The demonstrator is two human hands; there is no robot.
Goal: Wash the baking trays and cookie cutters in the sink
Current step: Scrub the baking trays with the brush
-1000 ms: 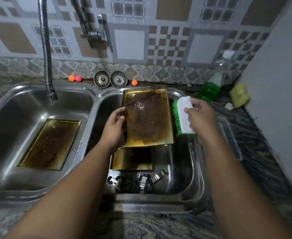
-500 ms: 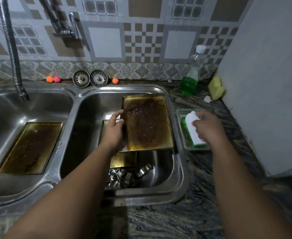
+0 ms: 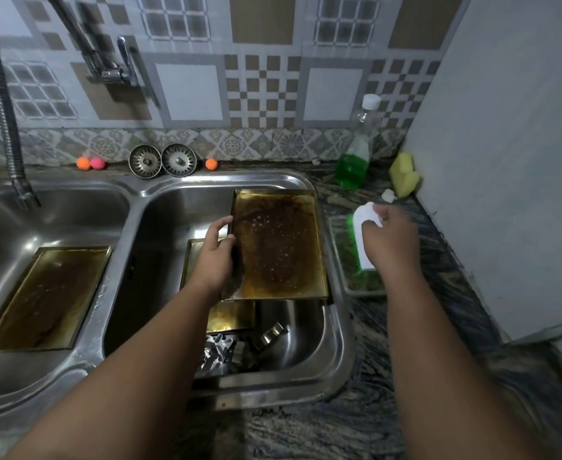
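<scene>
My left hand [image 3: 215,257] grips the left edge of a greasy, burnt baking tray [image 3: 278,247], held over the right sink basin [image 3: 334,330]. A second tray [image 3: 229,315] lies under it in that basin, mostly covered. Several metal cookie cutters [image 3: 226,351] lie at the basin's near end. A third dirty tray [image 3: 45,295] rests flat in the left basin [image 3: 57,214]. My right hand [image 3: 390,239] holds a white-backed green scrub brush [image 3: 362,240], bristles down in a clear dish [image 3: 356,287] of green soapy liquid on the counter.
A bottle of green dish liquid [image 3: 356,154] and a yellow sponge [image 3: 404,174] stand at the back right by a grey wall panel. Two metal strainers [image 3: 161,160] and small orange and pink balls [image 3: 90,163] line the back ledge. A flexible tap hose [image 3: 7,127] hangs over the left basin.
My right hand carried the brush from beside the held tray rightward and down into the dish of green liquid. The view has shifted right. My left hand keeps hold of the tray.
</scene>
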